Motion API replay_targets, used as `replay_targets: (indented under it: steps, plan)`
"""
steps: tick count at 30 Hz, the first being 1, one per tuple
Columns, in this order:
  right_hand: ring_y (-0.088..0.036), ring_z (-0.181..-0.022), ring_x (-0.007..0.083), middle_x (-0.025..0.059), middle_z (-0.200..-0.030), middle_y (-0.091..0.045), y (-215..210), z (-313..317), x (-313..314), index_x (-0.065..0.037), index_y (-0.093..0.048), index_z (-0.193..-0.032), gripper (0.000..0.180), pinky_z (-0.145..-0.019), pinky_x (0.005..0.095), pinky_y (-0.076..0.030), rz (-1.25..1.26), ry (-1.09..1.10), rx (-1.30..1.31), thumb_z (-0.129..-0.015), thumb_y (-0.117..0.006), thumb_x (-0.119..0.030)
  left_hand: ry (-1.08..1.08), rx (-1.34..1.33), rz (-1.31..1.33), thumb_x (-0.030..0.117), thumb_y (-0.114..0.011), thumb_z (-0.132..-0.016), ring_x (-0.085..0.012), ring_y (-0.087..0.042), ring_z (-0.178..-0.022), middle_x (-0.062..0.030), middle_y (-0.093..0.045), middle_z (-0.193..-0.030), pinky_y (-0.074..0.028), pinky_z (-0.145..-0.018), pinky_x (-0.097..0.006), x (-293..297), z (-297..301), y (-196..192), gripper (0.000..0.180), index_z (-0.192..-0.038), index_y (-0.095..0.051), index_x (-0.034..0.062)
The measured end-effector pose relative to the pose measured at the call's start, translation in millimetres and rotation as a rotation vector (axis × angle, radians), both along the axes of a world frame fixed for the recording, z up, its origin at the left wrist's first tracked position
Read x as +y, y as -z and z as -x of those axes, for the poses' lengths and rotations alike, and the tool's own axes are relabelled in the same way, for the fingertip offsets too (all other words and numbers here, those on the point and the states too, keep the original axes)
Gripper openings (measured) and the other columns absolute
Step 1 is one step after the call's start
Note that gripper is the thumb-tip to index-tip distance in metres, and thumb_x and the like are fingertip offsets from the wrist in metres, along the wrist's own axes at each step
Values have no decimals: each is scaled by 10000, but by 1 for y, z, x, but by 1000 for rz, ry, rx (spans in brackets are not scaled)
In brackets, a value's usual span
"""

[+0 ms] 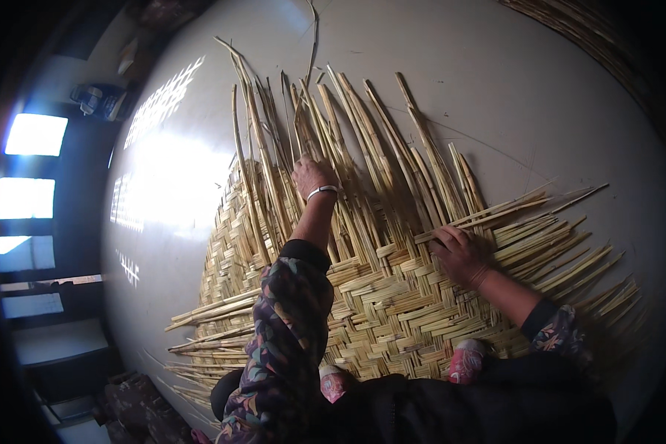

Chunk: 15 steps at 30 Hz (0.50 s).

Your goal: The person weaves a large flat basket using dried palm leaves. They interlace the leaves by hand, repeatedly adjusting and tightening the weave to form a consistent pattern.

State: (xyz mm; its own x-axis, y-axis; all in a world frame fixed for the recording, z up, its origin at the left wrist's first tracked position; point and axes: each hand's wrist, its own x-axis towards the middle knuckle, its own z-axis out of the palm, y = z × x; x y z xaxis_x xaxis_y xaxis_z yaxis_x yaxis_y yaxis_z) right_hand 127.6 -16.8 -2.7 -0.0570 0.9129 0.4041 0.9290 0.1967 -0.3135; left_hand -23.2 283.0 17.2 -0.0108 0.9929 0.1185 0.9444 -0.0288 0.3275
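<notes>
A partly woven reed mat [377, 314] lies on the floor under and before me, its strips crossing in a diagonal pattern. Long loose reed strips [370, 133] fan out from its far edge, and more strips [547, 251] stick out at the right. My left hand [313, 175], with a pale bracelet at the wrist, is closed on some of the upright strips; its fingertips are partly hidden. At the right of the weave, my right hand [462, 255] has its fingers bent over the end of a few crosswise reed strips [499, 212].
My feet in pink patterned shoes [467, 361] rest on the mat's near part. Bright sunlight [174, 174] falls on the grey floor [510, 89] at the left. A bundle of reeds [592, 33] lies far right; windows [26, 198] are at the left.
</notes>
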Motion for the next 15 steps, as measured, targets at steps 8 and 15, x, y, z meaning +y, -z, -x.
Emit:
replay_targets:
  steps: [8, 15]
  plan:
    - [-439, -1127, 237, 56, -1164, -493, 3, -4, -2, -111, -566, -979, 255, -912, 370, -360, 65, -5, 8, -724, -561, -119, 43, 116, 428, 291, -621, -760, -354, -598, -975, -211, -622, -1023, -477, -833, -421, 62, 20, 1, 351, -973, -607, 12]
    - [-443, -1114, 245, 55, -1158, -484, -2, -5, 1, -121, -532, -995, 354, -894, 374, -366, 105, -41, 19, -658, -638, -111, -109, -911, 540, 217, -721, -730, -155, -489, -426, -36, -518, -570, -402, -396, -288, 141, 29, -19, 235, -692, -567, 44]
